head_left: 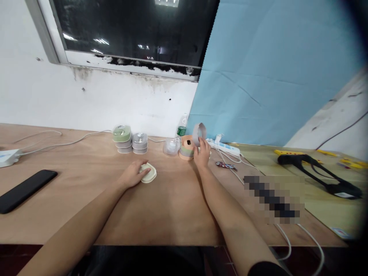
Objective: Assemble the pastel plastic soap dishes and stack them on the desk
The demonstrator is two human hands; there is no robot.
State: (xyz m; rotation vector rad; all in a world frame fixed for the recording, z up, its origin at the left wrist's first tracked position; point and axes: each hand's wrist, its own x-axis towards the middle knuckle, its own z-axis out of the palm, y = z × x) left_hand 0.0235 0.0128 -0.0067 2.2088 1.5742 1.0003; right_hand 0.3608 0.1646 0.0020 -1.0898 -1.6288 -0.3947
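Observation:
My left hand (134,173) rests on the table with its thumb over a flat cream oval piece (150,175), gripping its left side. At the back, my right hand (202,153) pinches a grey oval ring (199,131) and holds it up on edge. Just left of that hand stands a stack of peach, green and grey rings (186,148). A clear plastic cover (171,147) lies beside the stack. Further left are a container with a green top (122,134) and a grey container (140,143), both with clear covers.
A bottle (182,128) stands by the wall. Right of it lie a white power strip (225,147), cables and a small wrapper (226,165). A black phone (27,190) is at left, a black strap-like object (319,174) at far right. Pixelation hides one dark object.

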